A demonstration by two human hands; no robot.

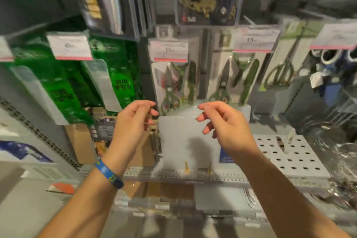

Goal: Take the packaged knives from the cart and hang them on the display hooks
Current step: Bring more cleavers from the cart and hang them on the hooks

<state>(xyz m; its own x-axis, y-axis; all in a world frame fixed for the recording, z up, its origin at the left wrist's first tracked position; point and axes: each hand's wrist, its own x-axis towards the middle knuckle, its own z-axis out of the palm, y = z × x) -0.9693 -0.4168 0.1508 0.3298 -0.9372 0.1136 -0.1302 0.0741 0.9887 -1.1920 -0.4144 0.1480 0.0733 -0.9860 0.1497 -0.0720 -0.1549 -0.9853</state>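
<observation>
The nearest knife pack (174,83) is hanging upright, long axis vertical, just above and beyond the left hand (133,121). A second pack (233,81) is hanging the same way above the right hand (222,121). Both hands are hovering with fingers loosely curled, thumb and forefinger close, apparently holding nothing. No cart is showing. A white board (179,137) is standing behind them, near the front edge of the shelf (212,177). One price tag (255,41) is showing "15". The green packs (108,75) at left are carrying print too blurred to read.

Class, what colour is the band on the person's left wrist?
Blue, with a small yellow-green mark. The wristband shows best in the head view.
</observation>
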